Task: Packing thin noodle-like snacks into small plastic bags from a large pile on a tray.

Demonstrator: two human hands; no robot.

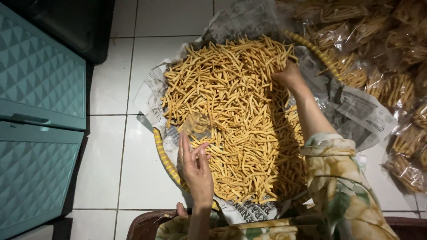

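a big heap of golden snack sticks (235, 120) lies on newspaper (356, 106) spread inside a round woven tray (163, 156) on the white tiled floor (111, 146). the left hand (195, 166) rests at the near left edge of the heap, fingers stretched up and loosely together, pinching the lower edge of a small clear plastic bag (197, 124) that stands open over the sticks. the bag looks nearly empty, though its clear film makes that hard to judge. the right hand (289, 75) reaches to the far right of the heap, fingers curled down into the sticks; whether it has closed on any cannot be told, as the fingertips are buried. the right arm wears a loose floral sleeve (333, 178).

to the right of the tray, many filled clear bags (400, 89) of the same sticks are piled against each other. on the left stand teal plastic drawers (40, 120) with a diamond pattern. a dark basket rim (147, 224) shows at the bottom edge.
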